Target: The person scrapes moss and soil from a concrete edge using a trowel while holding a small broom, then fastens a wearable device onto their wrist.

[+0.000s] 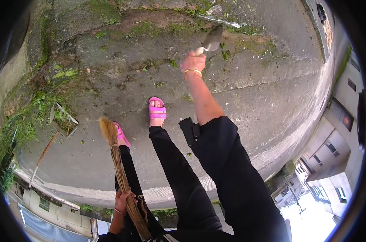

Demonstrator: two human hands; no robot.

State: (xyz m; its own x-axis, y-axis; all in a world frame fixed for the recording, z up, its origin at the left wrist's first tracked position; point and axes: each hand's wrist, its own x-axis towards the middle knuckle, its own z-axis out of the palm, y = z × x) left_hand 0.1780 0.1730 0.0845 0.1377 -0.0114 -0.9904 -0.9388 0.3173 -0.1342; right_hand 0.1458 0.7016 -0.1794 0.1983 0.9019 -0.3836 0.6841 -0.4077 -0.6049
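My right hand, with a yellow band at its wrist, is closed round the pale handle of a trowel. The trowel's metal blade points away from me, over or on the mossy concrete; I cannot tell whether it touches. Low on the left, my left hand grips the shaft of a straw broom. The broom's bristles are tilted away from me, beside my pink sandal.
A long-handled dustpan stands on the left near green weeds. Moss and soil line cracks in the concrete. Small pale bits lie right of the trowel. Buildings stand at the right edge.
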